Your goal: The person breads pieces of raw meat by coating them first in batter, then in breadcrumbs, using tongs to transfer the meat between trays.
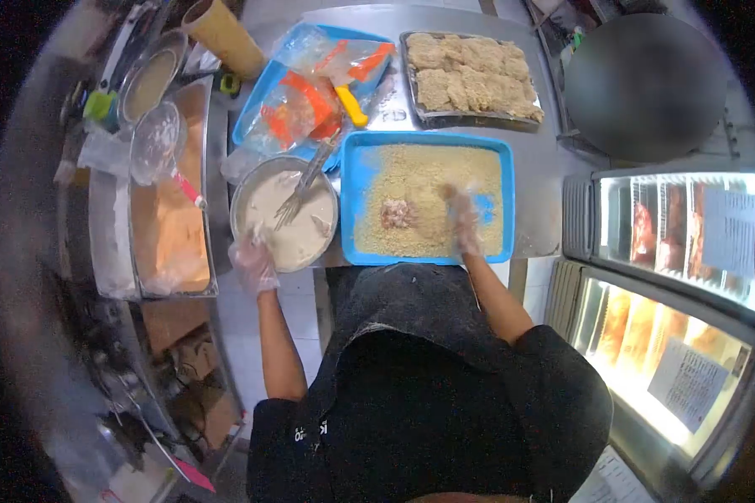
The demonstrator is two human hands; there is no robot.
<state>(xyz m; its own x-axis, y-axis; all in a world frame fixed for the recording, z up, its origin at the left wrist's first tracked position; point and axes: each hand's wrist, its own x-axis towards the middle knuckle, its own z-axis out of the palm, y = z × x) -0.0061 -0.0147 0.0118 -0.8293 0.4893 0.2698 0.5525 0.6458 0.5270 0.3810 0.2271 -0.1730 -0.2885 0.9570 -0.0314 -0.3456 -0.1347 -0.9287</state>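
A round metal bowl (238,197) of pale batter (264,197) stands at the table's front edge, with a wire whisk (298,191) leaning in it. My left hand (254,261), in a clear plastic glove, is at the bowl's lower left rim; its fingers are hard to make out. To the right lies a blue tray (428,139) of yellowish breadcrumbs (419,172). A pinkish piece of raw meat (399,214) rests on the crumbs. My gloved right hand (466,225) is over the right part of this tray, its fingers smeared by motion beside a bare blue patch.
Behind, a dark tray (478,122) holds several crumbed pieces (470,71). Another blue tray (264,96) carries plastic bags (302,105) and a yellow-handled tool (351,105). At left are a bin of orange powder (172,226) and a strainer (155,142); lit fridges (663,335) are at right.
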